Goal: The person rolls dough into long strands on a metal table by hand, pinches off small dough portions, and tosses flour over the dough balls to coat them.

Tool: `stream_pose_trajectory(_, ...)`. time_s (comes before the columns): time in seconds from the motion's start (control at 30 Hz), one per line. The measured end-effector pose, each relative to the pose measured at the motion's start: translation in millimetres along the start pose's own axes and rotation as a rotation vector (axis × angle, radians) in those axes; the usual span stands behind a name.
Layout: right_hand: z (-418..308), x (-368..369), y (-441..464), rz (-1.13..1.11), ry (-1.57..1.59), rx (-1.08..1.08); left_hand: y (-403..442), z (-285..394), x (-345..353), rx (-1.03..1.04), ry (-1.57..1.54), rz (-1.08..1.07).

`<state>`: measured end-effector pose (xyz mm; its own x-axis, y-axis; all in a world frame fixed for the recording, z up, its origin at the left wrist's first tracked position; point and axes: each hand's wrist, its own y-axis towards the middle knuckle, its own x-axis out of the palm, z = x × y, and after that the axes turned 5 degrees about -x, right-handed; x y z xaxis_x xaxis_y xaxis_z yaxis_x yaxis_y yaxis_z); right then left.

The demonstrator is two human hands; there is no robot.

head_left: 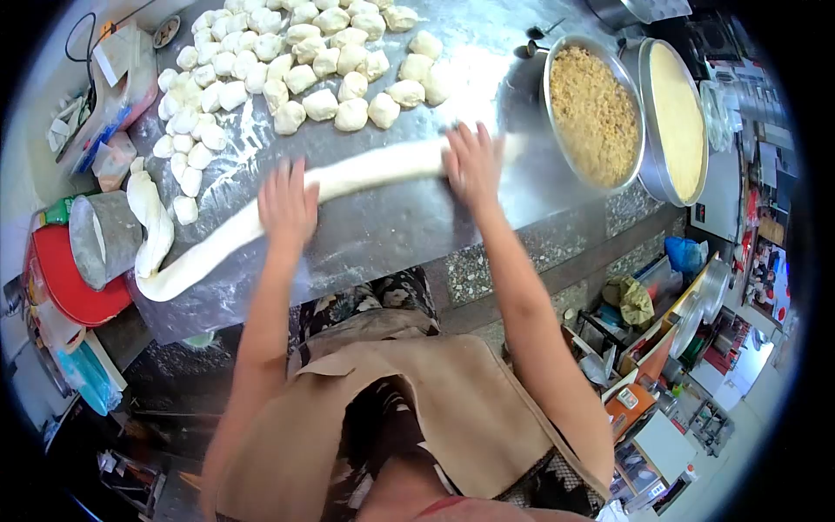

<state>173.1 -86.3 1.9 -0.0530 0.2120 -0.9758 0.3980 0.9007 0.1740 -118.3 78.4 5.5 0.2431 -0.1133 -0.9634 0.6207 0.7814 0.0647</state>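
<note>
Touching dough rope (378,170): left hand (289,207), right hand (474,165); orange box (636,419), label (627,398) illegible.

Downward head view, edges seemingly warped.

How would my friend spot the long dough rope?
Find the metal table. The left hand and right hand lie on the dough rope beside the dough lumps. Unlike those small lumps, it's one long piece, bent sharply near its left end.
</note>
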Motion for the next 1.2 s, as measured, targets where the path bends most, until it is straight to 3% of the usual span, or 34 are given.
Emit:
stream_pose_trajectory(0.1, -9.5, 8.2, -140.6, 0.013, 0.037, 0.179, -78.7, -10.3, -29.7, 0.014, 0.058, -0.025)
stream_pose_trajectory(0.2, 9.9, 1.9, -125.5, -0.085, -0.03, 0.16, -80.1, -41.4, -32.5, 0.038, 0.26, -0.201)
stream_pose_trajectory(0.27, 14.4, -3.8, -50.9, -0.052, -0.046, 0.163, -24.6, -64.3, -21.7, -0.027, 0.172, -0.051)
stream_pose_trajectory(0.33, 20.2, 2.2, 17.7, 0.004, -0.029, 0.201, 27.3, -90.8, -8.7, -0.172, 0.13, -0.059)
stream_pose_trajectory(0.43, 33.5, 11.9, 65.4, -0.057, -0.078, 0.239, 50.7, -114.0, -2.6, -0.02, 0.208, -0.017)
stream_pose_trajectory(0.53, 34.3, 20.9, 3.7, 0.052, -0.093, 0.152, -16.6, -79.5, -43.4, 0.111, 0.05, -0.223)
stream_pose_trajectory(0.57, 26.4, 16.8, -22.5, 0.053, -0.139, 0.194, -52.5, -83.7, -40.2, 0.153, 0.038, -0.169)
stream_pose_trajectory(0.7, -53.6, 4.9, -89.2, 0.209, 0.09, 0.44, -59.5, -101.8, -33.9, 0.305, -0.052, -0.053)
stream_pose_trajectory(0.73, -103.7, -13.3, -84.7, 0.193, 0.499, 0.682, -41.7, -102.7, -30.5, 0.244, -0.011, -0.092)
stream_pose_trajectory(0.77, -161.8, -26.6, -75.9, 0.182, 0.917, 0.91, -17.8, -102.7, -34.0, 0.196, -0.072, -0.231)
stream_pose_trajectory(0.83, -239.8, 3.3, -74.6, -0.099, 1.656, 1.219, 28.9, -103.9, -59.2, -0.09, -0.42, -0.73)
stream_pose_trajectory(0.87, -278.2, 7.0, -60.2, -0.187, 2.019, 1.42, 31.7, -113.2, -60.3, -0.208, -0.77, -1.01)
stream_pose_trajectory(0.9, -307.7, 20.3, -44.3, -0.106, 2.25, 1.356, 25.0, -127.2, -48.8, -0.278, -0.988, -1.212)
stream_pose_trajectory(0.93, -328.9, 40.6, -24.7, 0.273, 2.429, 1.161, 13.4, -129.1, -61.7, -0.394, -1.116, -1.398)
stream_pose_trajectory(0.97, -331.6, 33.2, -7.8, 0.331, 2.438, 1.316, -2.8, -132.0, -76.2, -0.522, -1.237, -1.585)
stream_pose_trajectory(1.03, -333.4, 41.4, -1.0, 0.408, 2.439, 1.32, -34.1, -161.2, -64.2, -0.344, -1.25, -1.755)
stream_pose_trajectory(1.13, -313.8, 54.7, -13.0, 0.525, 2.437, 1.214, -71.5, -214.9, -76.2, -0.433, -1.198, -1.92)
stream_pose_trajectory(1.17, -296.0, 64.3, -15.7, 0.59, 2.585, 1.279, -84.3, -236.5, -77.9, -0.436, -1.157, -1.982)
stream_pose_trajectory(1.2, -281.8, 63.9, -17.1, 0.616, 2.632, 1.197, -92.5, -251.2, -90.6, -0.478, -1.176, -2.035)
